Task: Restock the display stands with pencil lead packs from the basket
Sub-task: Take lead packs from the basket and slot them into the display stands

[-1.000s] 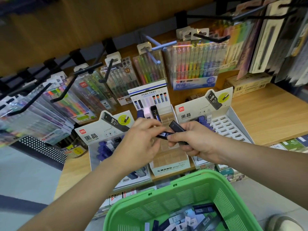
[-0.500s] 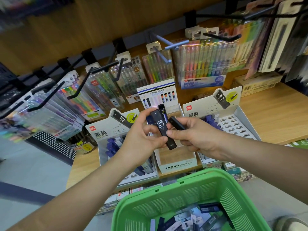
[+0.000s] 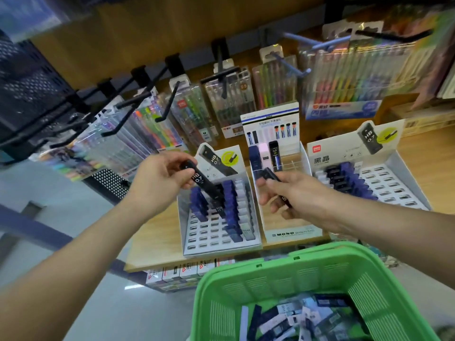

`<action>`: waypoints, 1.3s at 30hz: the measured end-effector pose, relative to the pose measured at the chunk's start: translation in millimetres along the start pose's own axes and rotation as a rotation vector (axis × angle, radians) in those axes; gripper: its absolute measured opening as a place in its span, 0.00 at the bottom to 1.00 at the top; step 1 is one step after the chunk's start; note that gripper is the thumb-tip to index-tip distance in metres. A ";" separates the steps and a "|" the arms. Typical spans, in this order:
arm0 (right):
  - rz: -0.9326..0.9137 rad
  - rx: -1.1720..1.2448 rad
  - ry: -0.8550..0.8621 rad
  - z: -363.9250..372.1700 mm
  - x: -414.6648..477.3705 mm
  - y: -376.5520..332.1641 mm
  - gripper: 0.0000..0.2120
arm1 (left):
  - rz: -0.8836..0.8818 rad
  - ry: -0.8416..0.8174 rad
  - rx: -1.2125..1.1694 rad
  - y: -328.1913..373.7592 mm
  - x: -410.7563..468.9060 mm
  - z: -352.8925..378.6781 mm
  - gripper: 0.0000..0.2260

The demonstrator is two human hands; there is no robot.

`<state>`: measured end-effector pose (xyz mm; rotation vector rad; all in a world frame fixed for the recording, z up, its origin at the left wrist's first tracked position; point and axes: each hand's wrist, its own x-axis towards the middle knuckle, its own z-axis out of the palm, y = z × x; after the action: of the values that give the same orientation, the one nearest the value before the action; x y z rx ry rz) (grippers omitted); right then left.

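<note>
Hands have parted: left hand (image 3: 157, 183) pinches an HB pack (image 3: 205, 184) over the left display stand (image 3: 221, 217), right hand (image 3: 290, 195) grips another pack (image 3: 275, 184); angled entry could jam a slot; basket (image 3: 283, 274) below

Two bare, sleeveless forearms

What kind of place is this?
Most likely a stationery shop aisle: packaged pen sets hang on wall hooks, branded lead display stands sit on a wooden shelf, and a green basket holds stock.
</note>
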<state>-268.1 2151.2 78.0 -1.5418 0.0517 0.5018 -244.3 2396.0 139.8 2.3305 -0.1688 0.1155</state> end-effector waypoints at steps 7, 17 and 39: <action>0.069 0.026 0.019 8.6 5.5 14.9 0.09 | -0.041 -0.061 0.280 -61.3 -8.7 14.9 0.09; 0.039 0.085 0.020 4.7 12.1 25.8 0.09 | 0.031 -0.174 0.346 -77.5 -6.9 56.3 0.06; -0.036 0.053 0.092 3.8 11.1 23.1 0.10 | 0.284 0.002 0.310 -50.6 -7.3 58.5 0.10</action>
<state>-267.1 2156.7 52.7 -1.5110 0.1071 0.3977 -241.7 2389.1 62.5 2.6013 -0.5135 0.3039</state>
